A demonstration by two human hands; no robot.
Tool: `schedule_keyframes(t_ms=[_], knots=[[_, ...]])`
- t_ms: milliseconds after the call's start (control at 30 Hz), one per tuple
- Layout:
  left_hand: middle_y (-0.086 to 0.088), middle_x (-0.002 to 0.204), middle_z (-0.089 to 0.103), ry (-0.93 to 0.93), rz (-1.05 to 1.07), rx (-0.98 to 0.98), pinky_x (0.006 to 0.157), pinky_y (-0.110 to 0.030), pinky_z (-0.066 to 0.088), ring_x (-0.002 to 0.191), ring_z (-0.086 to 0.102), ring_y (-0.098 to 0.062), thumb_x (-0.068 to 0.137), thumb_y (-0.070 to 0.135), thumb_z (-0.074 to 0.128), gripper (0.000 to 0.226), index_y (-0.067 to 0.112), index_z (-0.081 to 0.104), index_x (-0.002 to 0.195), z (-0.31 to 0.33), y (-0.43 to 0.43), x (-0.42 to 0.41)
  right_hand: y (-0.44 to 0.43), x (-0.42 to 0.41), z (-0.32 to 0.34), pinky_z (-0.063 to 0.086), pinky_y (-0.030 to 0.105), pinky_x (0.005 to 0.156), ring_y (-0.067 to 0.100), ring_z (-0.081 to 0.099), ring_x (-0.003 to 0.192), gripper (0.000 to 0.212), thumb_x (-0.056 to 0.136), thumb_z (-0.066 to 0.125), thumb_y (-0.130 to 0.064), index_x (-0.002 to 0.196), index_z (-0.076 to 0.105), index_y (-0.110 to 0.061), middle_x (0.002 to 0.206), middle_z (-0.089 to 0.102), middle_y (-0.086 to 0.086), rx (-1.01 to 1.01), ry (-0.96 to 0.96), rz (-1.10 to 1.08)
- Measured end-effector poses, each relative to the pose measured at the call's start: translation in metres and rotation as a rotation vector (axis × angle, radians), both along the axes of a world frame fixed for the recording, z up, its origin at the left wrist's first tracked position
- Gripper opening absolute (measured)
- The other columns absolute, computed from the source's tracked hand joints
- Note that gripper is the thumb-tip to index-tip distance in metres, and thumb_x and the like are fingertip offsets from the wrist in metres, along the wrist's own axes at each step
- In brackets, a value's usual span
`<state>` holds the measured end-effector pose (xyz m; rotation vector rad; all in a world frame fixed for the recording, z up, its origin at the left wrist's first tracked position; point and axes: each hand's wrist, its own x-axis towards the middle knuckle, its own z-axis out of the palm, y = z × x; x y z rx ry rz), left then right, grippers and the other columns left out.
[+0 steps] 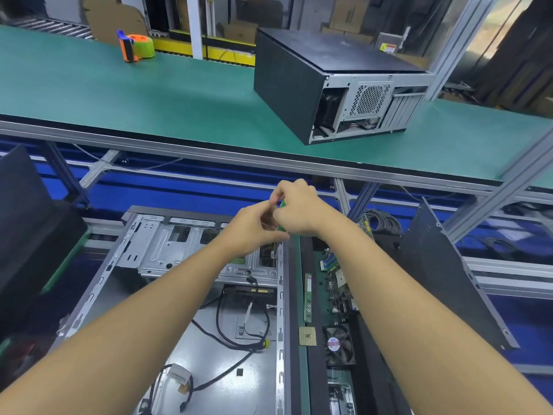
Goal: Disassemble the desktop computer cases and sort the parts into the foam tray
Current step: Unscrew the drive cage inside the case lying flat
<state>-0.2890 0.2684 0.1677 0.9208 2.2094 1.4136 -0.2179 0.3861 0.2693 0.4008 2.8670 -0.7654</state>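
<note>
at centre frame, above the open case [167, 253], my left hand [254, 227] and right hand [297, 211] both pinch a small green board [282, 229], fingers curled on it. best to hold its edges only, then lay it flat in the foam tray [315, 378], lower right.

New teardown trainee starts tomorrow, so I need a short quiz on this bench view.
1. True or false: the black case on the green belt has its top panel off.
2. What lies just left of the fan? A) CPU chip B) tape dispenser C) screwdriver
3. Fill in: the left hand and right hand pinch a small ____ board above the open case.
Key: 1 false, the panel is on. 2 A, the CPU chip. 3 green.
</note>
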Motion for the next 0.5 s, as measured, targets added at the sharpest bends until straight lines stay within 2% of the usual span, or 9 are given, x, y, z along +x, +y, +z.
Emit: schedule_keyframes(t_ms=[33,67,133,200,267,300,367,433,500], knots=[[-0.004,0.095,0.072,0.025,0.023,-0.020,0.082,-0.042,0.057,0.091,0.069,-0.022,0.076,0.028,0.086,0.034,0.020,0.064,0.101,0.000,0.002,0.001,0.000,0.000,-0.002,0.041,0.041,0.079,0.026,0.038,0.115,0.018,0.095,0.050,-0.030,0.109,0.049,-0.020,0.115,0.037,0.003,0.051,0.024,-0.026],[-0.007,0.094,0.070,0.036,0.037,-0.029,0.081,-0.045,0.057,0.088,0.067,-0.025,0.076,0.031,0.086,0.032,0.021,0.064,0.098,0.001,0.004,0.003,0.000,0.001,-0.004,0.039,0.041,0.077,0.026,0.039,0.109,0.031,0.096,0.048,-0.043,0.112,0.046,-0.017,0.111,0.037,0.002,0.138,0.039,-0.057],[-0.003,0.088,0.067,0.058,0.021,-0.034,0.075,-0.044,0.055,0.080,0.064,-0.021,0.078,0.032,0.084,0.023,0.033,0.063,0.087,0.004,0.008,0.005,-0.001,0.000,-0.006,0.038,0.040,0.070,0.028,0.044,0.093,0.049,0.098,0.041,-0.060,0.113,0.041,-0.014,0.099,0.041,0.002,0.284,0.070,-0.121],[0.010,0.092,0.066,0.046,-0.055,-0.016,0.076,-0.034,0.054,0.083,0.063,-0.011,0.081,0.030,0.081,0.025,0.045,0.062,0.087,0.005,0.007,0.005,-0.002,-0.002,-0.007,0.037,0.038,0.062,0.031,0.050,0.084,0.042,0.101,0.042,-0.054,0.107,0.038,-0.013,0.089,0.048,0.003,0.295,0.096,-0.128],[0.019,0.104,0.069,-0.042,-0.132,0.024,0.084,-0.024,0.053,0.097,0.065,-0.001,0.088,0.024,0.076,0.028,0.043,0.066,0.105,0.006,0.001,0.003,0.000,-0.005,-0.005,0.041,0.038,0.065,0.031,0.054,0.086,0.028,0.103,0.047,-0.038,0.111,0.043,-0.012,0.103,0.052,0.007,0.224,0.104,-0.076],[0.017,0.108,0.071,-0.082,-0.143,0.037,0.088,-0.022,0.052,0.103,0.066,-0.002,0.090,0.019,0.073,0.028,0.034,0.068,0.113,0.005,-0.003,0.000,0.000,-0.006,-0.003,0.043,0.038,0.068,0.029,0.055,0.088,0.020,0.103,0.049,-0.030,0.115,0.046,-0.014,0.112,0.049,0.007,0.186,0.092,-0.040],[0.006,0.107,0.075,-0.097,-0.120,0.045,0.089,-0.020,0.052,0.103,0.069,-0.005,0.092,0.009,0.069,0.025,0.017,0.070,0.115,0.003,-0.008,-0.004,0.003,-0.007,0.002,0.047,0.040,0.074,0.027,0.053,0.093,0.019,0.098,0.051,-0.016,0.117,0.049,-0.020,0.120,0.042,0.003,0.134,0.032,0.037],[0.000,0.101,0.076,-0.065,-0.063,0.051,0.086,-0.024,0.054,0.097,0.070,-0.009,0.088,0.007,0.073,0.022,0.014,0.070,0.109,0.001,-0.008,-0.005,0.005,-0.009,0.004,0.048,0.041,0.081,0.026,0.050,0.104,0.024,0.093,0.053,-0.010,0.113,0.049,-0.024,0.122,0.042,0.002,0.100,-0.030,0.072],[-0.006,0.097,0.074,-0.030,-0.042,0.038,0.085,-0.032,0.057,0.093,0.069,-0.018,0.086,0.013,0.077,0.021,0.015,0.069,0.105,0.000,-0.004,-0.003,0.005,-0.008,-0.001,0.044,0.039,0.080,0.024,0.043,0.112,0.022,0.093,0.055,-0.016,0.111,0.049,-0.025,0.121,0.041,0.001,0.052,-0.021,0.067]])
